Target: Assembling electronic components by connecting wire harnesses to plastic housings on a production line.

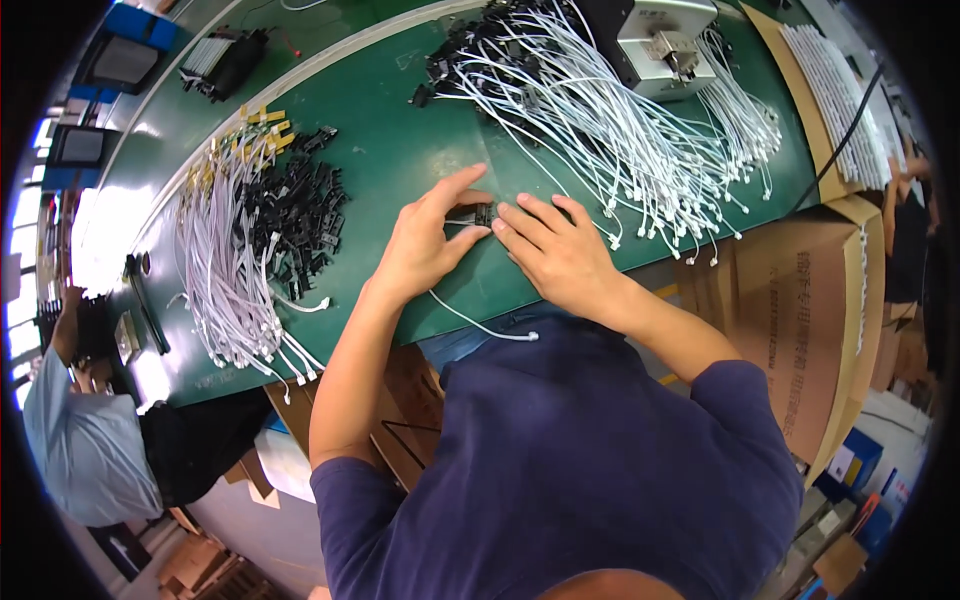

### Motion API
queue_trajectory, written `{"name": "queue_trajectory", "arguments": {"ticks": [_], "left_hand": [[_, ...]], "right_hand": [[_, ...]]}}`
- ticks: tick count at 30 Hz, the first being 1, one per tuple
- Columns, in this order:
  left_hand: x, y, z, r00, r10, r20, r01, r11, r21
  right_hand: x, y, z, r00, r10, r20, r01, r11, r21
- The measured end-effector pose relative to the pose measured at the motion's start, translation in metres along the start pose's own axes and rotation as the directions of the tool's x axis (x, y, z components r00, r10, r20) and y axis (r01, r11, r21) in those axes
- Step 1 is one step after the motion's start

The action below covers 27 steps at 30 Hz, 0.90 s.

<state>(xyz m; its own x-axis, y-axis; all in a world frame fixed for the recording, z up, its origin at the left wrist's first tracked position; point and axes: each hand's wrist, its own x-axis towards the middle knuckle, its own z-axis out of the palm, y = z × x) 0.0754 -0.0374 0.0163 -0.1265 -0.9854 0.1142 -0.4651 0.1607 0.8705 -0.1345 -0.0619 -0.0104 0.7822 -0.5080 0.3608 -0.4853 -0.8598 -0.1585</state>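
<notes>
Between my hands, close to the table's near edge, is a small black plastic housing (483,214) with a white cable end at it. My left hand (425,240) curves around it from the left, thumb below and fingers above, the forefinger stretched out. From the right, my right hand (560,258) meets it with thumb and forefinger tips, other fingers lightly spread. A white cable (470,318) emerges from beneath my left hand and runs toward me, ending in a small white plug (533,336). My fingers partly hide the housing.
Left lie a bundle of white cables (215,270) and a pile of black housings (300,215). A larger white cable heap (600,120) lies right, beside a metal-fronted machine (665,50). A cardboard box (790,320) stands near my right arm. Another person (95,440) is at left.
</notes>
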Motion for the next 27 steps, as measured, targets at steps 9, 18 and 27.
{"name": "queue_trajectory", "arguments": {"ticks": [9,18,27], "left_hand": [[-0.001,-0.020,0.012,0.998,0.053,-0.033,-0.054,0.998,-0.017],[0.002,-0.001,0.010,0.990,0.100,0.104,-0.120,0.971,0.207],[0.010,0.003,0.008,0.949,0.240,0.204,-0.304,0.867,0.396]], "right_hand": [[-0.004,0.001,-0.001,0.994,0.111,-0.012,-0.106,0.975,0.193],[-0.007,-0.002,-0.002,0.984,0.180,-0.001,-0.173,0.948,0.267],[0.005,-0.003,-0.010,0.990,0.136,0.040,-0.141,0.967,0.211]]}}
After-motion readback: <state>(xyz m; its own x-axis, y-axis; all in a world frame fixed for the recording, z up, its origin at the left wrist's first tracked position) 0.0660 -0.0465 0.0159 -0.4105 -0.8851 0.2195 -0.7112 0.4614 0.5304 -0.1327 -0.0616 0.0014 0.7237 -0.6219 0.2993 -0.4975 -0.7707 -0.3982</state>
